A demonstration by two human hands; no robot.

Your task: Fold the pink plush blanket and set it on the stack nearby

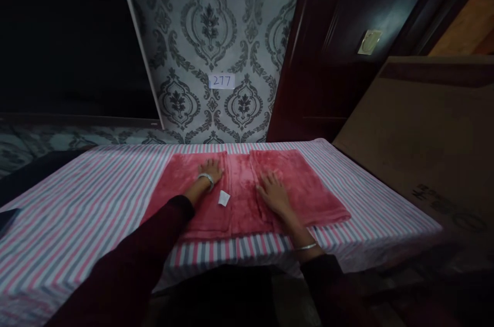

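A pink fleecy towel (309, 188) lies spread on a table covered with a pink, white and grey striped cloth (88, 203). Both side parts of the towel are folded in toward its middle. My left hand (211, 168) rests flat on the left folded part, fingers closed together, a silver bangle at the wrist. My right hand (273, 192) lies flat with fingers spread on the right folded part near the centre fold. A small white tag (224, 198) sticks up from the towel between my hands. Neither hand grips anything.
A patterned grey wall carries a white label reading 277 (221, 81). A dark wooden door (339, 49) stands to the right of the wall. A large cardboard sheet (424, 136) leans at the table's right. A dark window (65, 33) fills the left.
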